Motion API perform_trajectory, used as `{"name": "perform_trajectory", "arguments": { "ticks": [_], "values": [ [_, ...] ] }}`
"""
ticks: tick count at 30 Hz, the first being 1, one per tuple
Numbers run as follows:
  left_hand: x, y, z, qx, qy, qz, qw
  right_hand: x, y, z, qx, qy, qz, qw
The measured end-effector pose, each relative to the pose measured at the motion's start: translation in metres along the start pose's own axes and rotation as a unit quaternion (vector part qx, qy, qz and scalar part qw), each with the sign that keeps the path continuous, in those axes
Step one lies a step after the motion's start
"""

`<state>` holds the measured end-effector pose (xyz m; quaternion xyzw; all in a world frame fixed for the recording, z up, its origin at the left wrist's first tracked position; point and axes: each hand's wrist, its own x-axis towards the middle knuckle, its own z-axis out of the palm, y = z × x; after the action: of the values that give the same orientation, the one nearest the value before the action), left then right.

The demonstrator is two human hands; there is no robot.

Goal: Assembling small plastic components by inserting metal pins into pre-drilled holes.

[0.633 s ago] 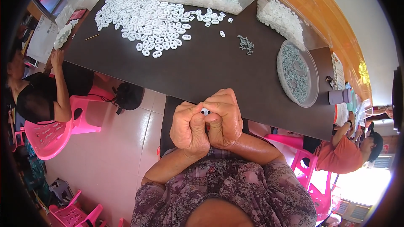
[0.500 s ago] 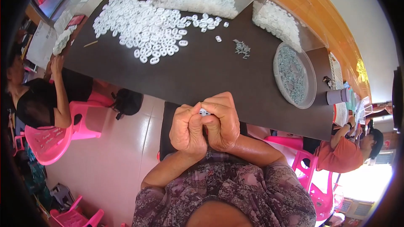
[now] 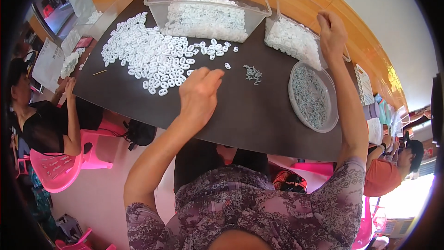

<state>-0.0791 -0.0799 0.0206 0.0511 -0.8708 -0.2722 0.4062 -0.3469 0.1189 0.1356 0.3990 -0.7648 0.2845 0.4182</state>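
Observation:
My left hand (image 3: 200,93) hovers over the dark table by the right edge of a heap of small white oval pieces with two holes (image 3: 152,55). Its fingers are bent together, and whatever they may hold is hidden. A lone white piece (image 3: 227,65) lies just past its fingertips. Farther right, my right hand (image 3: 333,37) is raised above a clear bin of white pieces (image 3: 289,39). The fingers of that hand are curled toward the thumb; I cannot make out anything in them. Between the hands lies a little pile of grey screw-like pins (image 3: 253,74).
A round clear tub (image 3: 330,122) of grey pins stands near the table's right side. At the back is a large clear bin (image 3: 256,14) of white pieces. A thin stick (image 3: 99,72) lies at left. People sit at both sides, one on a pink chair (image 3: 51,176).
My hands were together at the table's near edge around a small white piece. They have parted: the left reached forward toward the heap, the right went to the far right bin.

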Motion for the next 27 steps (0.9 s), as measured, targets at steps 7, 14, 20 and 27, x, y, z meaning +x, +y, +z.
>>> {"name": "perform_trajectory", "arguments": {
  "ticks": [7, 14, 20, 27],
  "values": [
    [0.037, -0.032, 0.059, 0.142, -0.113, 0.054, 0.982, 0.018, 0.064, 0.035, -0.103, -0.155, 0.105, 0.977],
    [0.067, -0.037, 0.071, 0.218, -0.247, 0.056, 0.943, 0.004, 0.026, 0.019, -0.043, -0.125, 0.083, 0.988],
    [0.058, -0.045, 0.062, 0.201, -0.231, 0.048, 0.951, -0.066, -0.052, 0.005, 0.137, -0.206, -0.032, 0.968],
    [0.025, -0.019, 0.004, -0.319, -0.213, -0.353, 0.853, -0.128, -0.083, 0.013, 0.165, -0.29, -0.04, 0.942]
  ]
}}
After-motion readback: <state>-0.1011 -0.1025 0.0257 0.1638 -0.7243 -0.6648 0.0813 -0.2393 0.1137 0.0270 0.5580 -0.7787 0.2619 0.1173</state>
